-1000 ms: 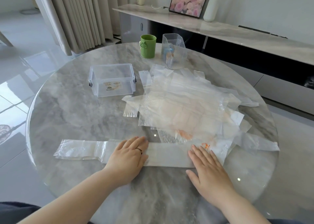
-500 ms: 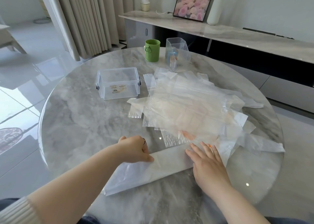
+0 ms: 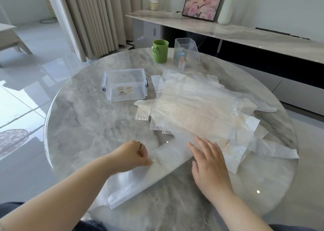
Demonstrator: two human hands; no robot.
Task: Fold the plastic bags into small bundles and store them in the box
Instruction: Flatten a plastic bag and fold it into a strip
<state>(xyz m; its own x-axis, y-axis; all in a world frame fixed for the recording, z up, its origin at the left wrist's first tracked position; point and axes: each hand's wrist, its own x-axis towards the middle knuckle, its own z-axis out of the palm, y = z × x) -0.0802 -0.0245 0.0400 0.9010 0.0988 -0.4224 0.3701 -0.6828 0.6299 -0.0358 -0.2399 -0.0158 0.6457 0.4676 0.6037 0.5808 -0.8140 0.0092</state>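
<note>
A long folded strip of clear plastic bag lies slanted across the near part of the round marble table, its near end hanging toward my lap. My left hand pinches the strip's upper edge near its middle. My right hand lies flat, fingers spread, on the strip's far end. Behind them spreads a loose pile of clear plastic bags. The clear plastic box, lidless with nothing visible in it, stands at the left of the pile.
A green cup and a ribbed clear holder stand at the table's far side. A marble sideboard with a framed picture, a white vase and a small camera runs behind. Curtains hang at the back left.
My left hand went from flat on the strip to pinching its edge. The strip's left end swung from lying straight across the table toward me, so it now lies slanted. My right hand stayed flat on it.
</note>
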